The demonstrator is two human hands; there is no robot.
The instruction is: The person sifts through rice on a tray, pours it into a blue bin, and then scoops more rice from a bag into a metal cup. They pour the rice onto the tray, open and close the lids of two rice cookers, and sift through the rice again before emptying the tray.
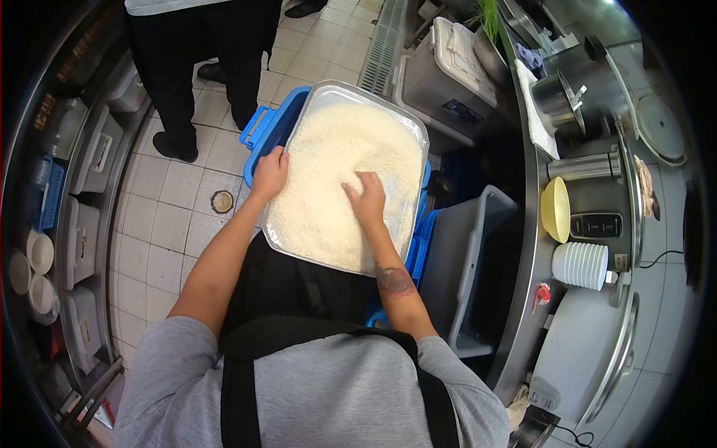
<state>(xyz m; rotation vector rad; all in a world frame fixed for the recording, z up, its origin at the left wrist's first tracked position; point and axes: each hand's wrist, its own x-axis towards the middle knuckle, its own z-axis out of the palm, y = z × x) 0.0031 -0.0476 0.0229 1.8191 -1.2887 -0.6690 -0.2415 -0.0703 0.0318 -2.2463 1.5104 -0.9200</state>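
A metal tray holds a broad layer of pale, crumb-like material and rests over a blue bin. My left hand grips the tray's left edge, fingers wrapped over the rim. Over the middle of the crumbs is my right hand, its fingers bent and apart, touching the material. Bare metal shows through to the right of that hand.
Another person in dark trousers stands beyond the tray at the upper left. On the right counter are a yellow bowl, stacked white bowls and a pot. A grey bin stands beside the tray.
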